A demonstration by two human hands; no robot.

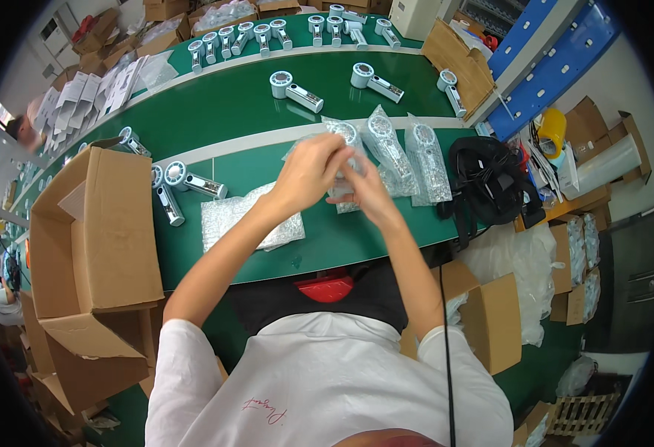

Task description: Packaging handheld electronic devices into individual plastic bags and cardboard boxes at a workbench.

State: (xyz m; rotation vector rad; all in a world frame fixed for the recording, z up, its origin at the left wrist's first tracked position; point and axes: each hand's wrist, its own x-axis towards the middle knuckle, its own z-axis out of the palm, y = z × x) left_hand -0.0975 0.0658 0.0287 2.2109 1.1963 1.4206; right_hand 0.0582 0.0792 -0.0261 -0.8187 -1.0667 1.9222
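My left hand (312, 171) is closed, fingers bent together, over a clear bubble-wrap bag (339, 125). Beside it my right hand (370, 195) curls in from the other side, its thumb and fingers closing on the plastic. A pale handheld fan head (348, 134) shows through the plastic just above my fingers; most of its handle is hidden by my hands. To the right lie two more bagged fans, one tilted (390, 153) and one nearly straight (427, 160). A stack of flat bubble-wrap bags (249, 220) rests below my left forearm.
An open cardboard box (122, 231) stands at left, next to loose fans (193, 181). On the green belt (230, 97) lie more fans (296, 91), with several lined up beyond. A black backpack (491, 179) sits at the table's right end. Another open carton (494, 320) is below.
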